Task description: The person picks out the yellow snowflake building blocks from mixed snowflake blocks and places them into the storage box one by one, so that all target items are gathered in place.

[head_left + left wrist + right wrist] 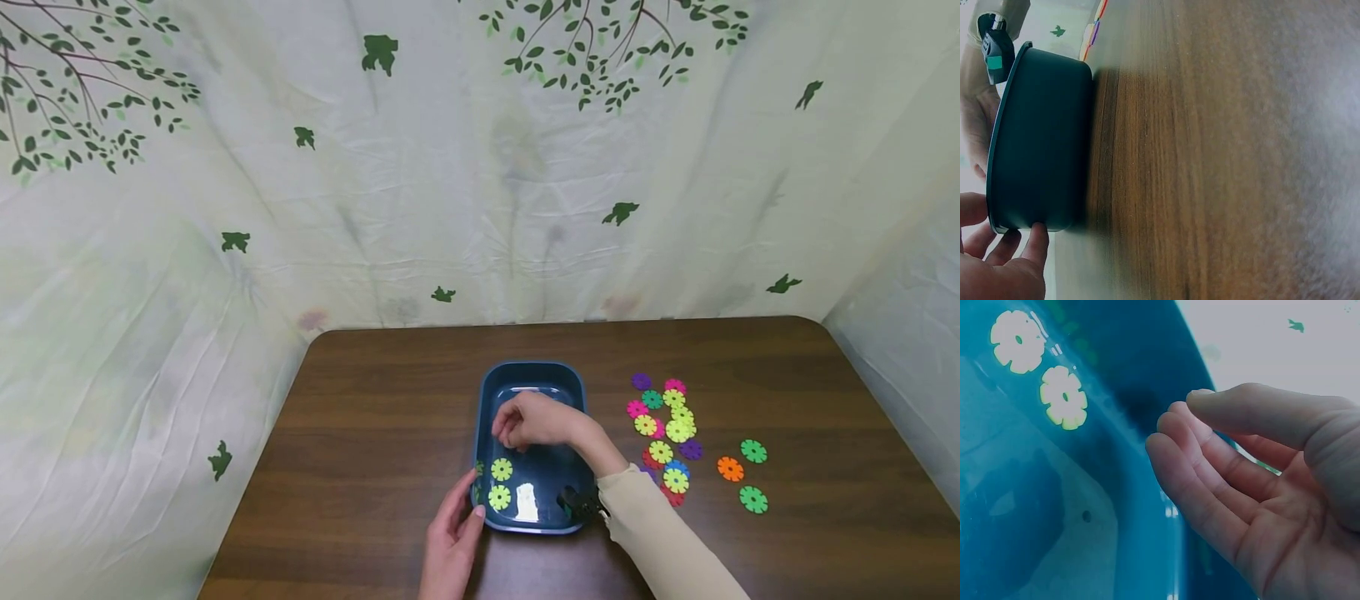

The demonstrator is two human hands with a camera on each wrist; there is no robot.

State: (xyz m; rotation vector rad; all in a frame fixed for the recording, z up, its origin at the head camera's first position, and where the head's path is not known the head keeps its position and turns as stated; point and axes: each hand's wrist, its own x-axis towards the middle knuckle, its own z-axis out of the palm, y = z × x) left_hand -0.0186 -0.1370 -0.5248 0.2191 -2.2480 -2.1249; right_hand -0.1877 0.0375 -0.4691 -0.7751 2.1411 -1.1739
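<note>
A blue, round-cornered tray (530, 528) stands on the wooden table. Two yellow-green flower-shaped discs (502, 469) lie in its near left part, and the right wrist view shows them as pale flower discs (1064, 397). At the tray's near left corner, my left hand (452, 537) grips the rim and outer wall. The left wrist view shows its fingers (1036, 245) against the tray's side (1041, 140). My right hand (542, 418) hovers over the tray, fingers loosely bent. Its thumb lies close to the fingertips (1166, 450), and I see nothing held there.
Right of the tray is a loose cluster of flower discs (680, 430) in several colours, some overlapping. Farther right lie an orange disc (730, 468) and two green discs (753, 499). A leaf-patterned cloth (480, 208) hangs behind the table.
</note>
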